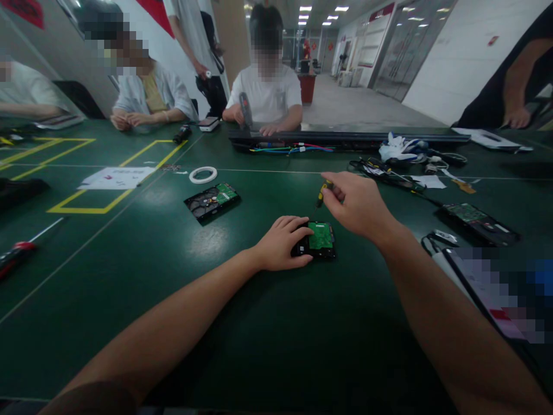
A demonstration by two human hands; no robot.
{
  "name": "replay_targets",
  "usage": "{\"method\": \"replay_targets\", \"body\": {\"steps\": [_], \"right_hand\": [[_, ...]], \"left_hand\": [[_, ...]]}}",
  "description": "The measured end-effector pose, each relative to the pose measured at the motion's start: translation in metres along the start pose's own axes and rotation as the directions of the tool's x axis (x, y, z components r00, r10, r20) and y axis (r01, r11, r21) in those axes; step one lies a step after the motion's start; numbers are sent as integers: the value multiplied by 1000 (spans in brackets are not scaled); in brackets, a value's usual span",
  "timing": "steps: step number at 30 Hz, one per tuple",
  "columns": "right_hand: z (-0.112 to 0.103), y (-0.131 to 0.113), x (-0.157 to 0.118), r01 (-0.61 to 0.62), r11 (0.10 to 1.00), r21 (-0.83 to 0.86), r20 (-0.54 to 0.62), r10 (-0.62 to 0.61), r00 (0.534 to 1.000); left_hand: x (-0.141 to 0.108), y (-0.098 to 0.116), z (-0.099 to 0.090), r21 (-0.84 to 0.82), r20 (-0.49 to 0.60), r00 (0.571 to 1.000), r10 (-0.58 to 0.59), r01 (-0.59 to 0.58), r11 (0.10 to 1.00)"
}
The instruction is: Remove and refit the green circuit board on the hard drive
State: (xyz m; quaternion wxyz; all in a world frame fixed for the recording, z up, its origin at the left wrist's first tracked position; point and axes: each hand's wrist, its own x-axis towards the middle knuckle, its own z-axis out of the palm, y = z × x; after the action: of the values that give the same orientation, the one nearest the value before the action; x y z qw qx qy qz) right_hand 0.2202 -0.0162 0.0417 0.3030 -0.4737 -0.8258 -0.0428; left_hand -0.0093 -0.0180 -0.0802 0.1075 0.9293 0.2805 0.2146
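My left hand [283, 245] lies over the left part of a hard drive [322, 236], holding it, thumb along the near edge and fingers across the top and far edge. The drive lies flat with its green circuit board facing up. Above and just beyond its far edge, my right hand [356, 202] is closed around a small yellow and black screwdriver [321, 196], tilted with its lower end downward. The screwdriver's tip is too faint to make out. A second hard drive [211, 202] rests farther left, also showing a green board.
A white tape roll [203, 175] and paper sheets [116, 177] lie to the left, with a red-black screwdriver [19, 253] at the edge. On the right are another hard drive [477, 223], cables [384, 173] and white gloves [400, 148]. Several people are around the table.
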Motion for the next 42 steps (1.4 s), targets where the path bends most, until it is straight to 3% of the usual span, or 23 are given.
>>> {"method": "replay_targets", "body": {"steps": [12, 20, 42], "right_hand": [[2, 1, 0, 24, 999, 31, -9, -24, 1000], [4, 2, -1, -37, 993, 112, -15, 39, 999], [-2, 2, 0, 27, 998, 58, 7, -27, 1000]], "left_hand": [[0, -1, 1, -8, -15, 1000, 10, -10, 1000], [1, 0, 0, -9, -4, 1000, 0, 0, 1000], [1, 1, -1, 4, 1, 1000, -5, 5, 1000]]}}
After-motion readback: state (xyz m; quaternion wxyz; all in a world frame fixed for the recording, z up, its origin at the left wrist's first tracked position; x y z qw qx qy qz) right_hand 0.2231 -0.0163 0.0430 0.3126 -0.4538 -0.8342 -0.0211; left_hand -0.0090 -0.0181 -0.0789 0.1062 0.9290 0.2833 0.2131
